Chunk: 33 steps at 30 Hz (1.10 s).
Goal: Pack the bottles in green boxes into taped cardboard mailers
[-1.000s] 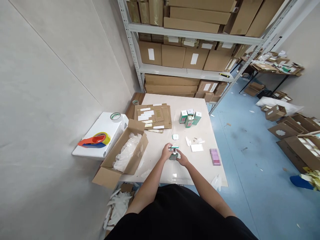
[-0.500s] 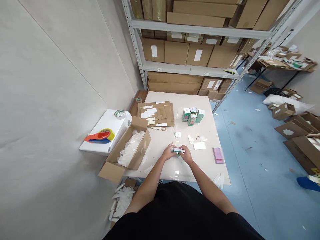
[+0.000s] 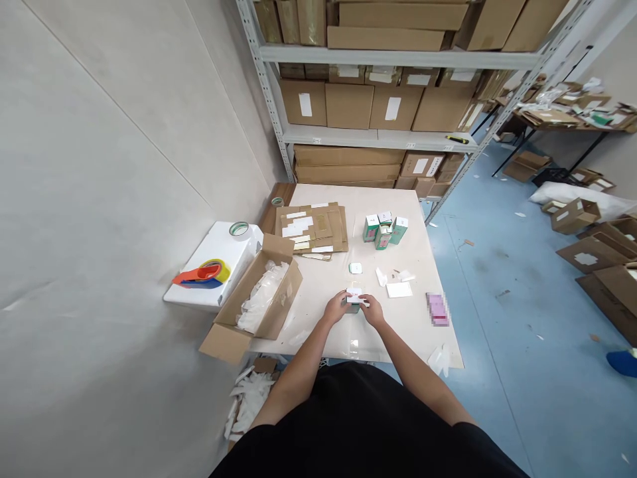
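Both my hands meet over the near middle of the white table (image 3: 328, 279). My left hand (image 3: 336, 308) and my right hand (image 3: 371, 309) are closed around a small white and green box (image 3: 354, 296), fingers pinching its top. A small white lid or card (image 3: 355, 268) lies just beyond it. Further back stands a cluster of several green and white boxes (image 3: 384, 230). To the right of my hands lie a white card (image 3: 399, 289) and small white scraps (image 3: 382, 276).
An open cardboard carton (image 3: 259, 297) with plastic bags hangs off the table's left edge. Flattened cardboard (image 3: 311, 228) lies at the back left. A white stand (image 3: 219, 262) holds tape rolls and a dispenser. Shelving with cartons (image 3: 378, 106) rises behind. A pink blurred item (image 3: 437, 309) lies right.
The box in my hands now shows a white top where its green side showed before. My hands stayed together at the same spot on the table. The view shifted slightly.
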{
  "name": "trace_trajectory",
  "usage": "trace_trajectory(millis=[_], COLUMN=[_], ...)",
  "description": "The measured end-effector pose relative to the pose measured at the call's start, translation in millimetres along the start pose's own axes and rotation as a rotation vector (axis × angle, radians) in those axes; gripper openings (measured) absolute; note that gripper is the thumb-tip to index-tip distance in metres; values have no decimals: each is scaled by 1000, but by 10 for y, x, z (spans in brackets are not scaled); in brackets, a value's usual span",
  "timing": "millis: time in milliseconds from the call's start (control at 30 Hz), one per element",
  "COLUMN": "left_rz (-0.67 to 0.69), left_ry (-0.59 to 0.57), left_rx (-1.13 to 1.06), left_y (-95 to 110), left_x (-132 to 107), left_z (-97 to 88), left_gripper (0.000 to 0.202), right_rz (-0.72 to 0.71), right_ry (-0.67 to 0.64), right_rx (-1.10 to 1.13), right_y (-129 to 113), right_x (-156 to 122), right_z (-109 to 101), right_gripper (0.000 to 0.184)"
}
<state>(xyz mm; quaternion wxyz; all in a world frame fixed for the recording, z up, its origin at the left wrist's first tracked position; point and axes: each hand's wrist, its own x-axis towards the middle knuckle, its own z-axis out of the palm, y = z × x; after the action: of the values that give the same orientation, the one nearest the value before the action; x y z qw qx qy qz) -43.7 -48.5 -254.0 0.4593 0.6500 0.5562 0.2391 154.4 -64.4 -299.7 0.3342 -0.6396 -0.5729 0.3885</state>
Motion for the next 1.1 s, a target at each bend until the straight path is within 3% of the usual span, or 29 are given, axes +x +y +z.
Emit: trace_trajectory(millis=[167, 400, 733, 900, 1100], left_rz=[-72, -98, -166, -178, -207], left_ry=[23, -136, -162, -117, -14], left_rx=[232, 552, 694, 600, 293], left_y=[135, 239, 340, 304, 188], left_x=[-42, -189, -236, -286, -402], left_z=[-51, -32, 84, 170, 280], left_gripper=[36, 44, 60, 71, 83], right_rz=[13, 44, -119, -124, -129], right_ry=[-27, -123, -323, -284, -243], right_rx=[-8, -171, -595, -474, -206], right_y=[3, -64, -247, -31, 180], right_x=[-21, -98, -221, -309, -348], right_z=[-3, -57, -188, -100, 15], right_gripper=[32, 39, 69, 84, 91])
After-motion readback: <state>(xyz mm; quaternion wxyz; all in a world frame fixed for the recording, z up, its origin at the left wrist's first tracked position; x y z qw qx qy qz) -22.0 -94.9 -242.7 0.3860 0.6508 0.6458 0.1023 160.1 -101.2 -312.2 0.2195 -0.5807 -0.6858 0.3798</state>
